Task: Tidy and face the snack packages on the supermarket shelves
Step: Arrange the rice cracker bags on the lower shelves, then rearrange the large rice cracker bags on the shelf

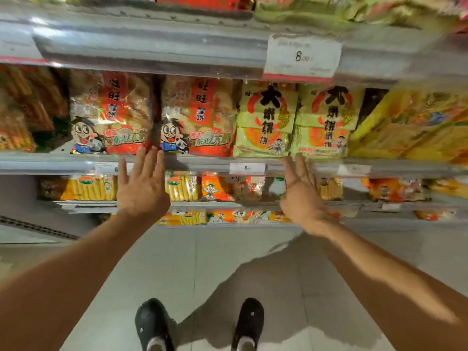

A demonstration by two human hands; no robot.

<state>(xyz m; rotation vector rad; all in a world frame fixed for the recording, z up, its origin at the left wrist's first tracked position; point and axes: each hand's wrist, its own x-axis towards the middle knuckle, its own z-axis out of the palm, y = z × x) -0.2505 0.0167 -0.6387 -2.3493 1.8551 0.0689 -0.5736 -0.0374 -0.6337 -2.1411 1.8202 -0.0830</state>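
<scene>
**Open hands at the rice-cracker shelf**

Two bare forearms are stretching forward from the bottom corners, over a pair of black rounded clogs [249,323] standing on pale, smooth floor tiles [141,262]. Both hands are reaching up with fingers straight and slightly spread, gripping nothing. Fingertips of the left hand [141,188] are lying at the lower edge of the middle shelf [63,162], right between two glossy, crinkled clear-and-red rice cracker bags: the left cracker bag [111,112] and the right cracker bag [200,115], each printed with a cartoon child and showing pale round crackers through the film. Whether the fingertips are actually touching the bags is hard to tell. Fingers of the right hand [300,196], palm turned partly inward, are pointing up at the bottom seam of two flat yellow-green packs [266,120], matte-looking and rectangular, standing upright side by side just right of the red bags. All these packages are sitting upright on the grey metal shelf, faces outward. Blurred yellow packets [410,122] are leaning at the far right. White paper price tags [302,55] are hanging in clear plastic strips on the shelf edges. Lower shelves are holding smaller orange and yellow snack packets [88,187].
</scene>
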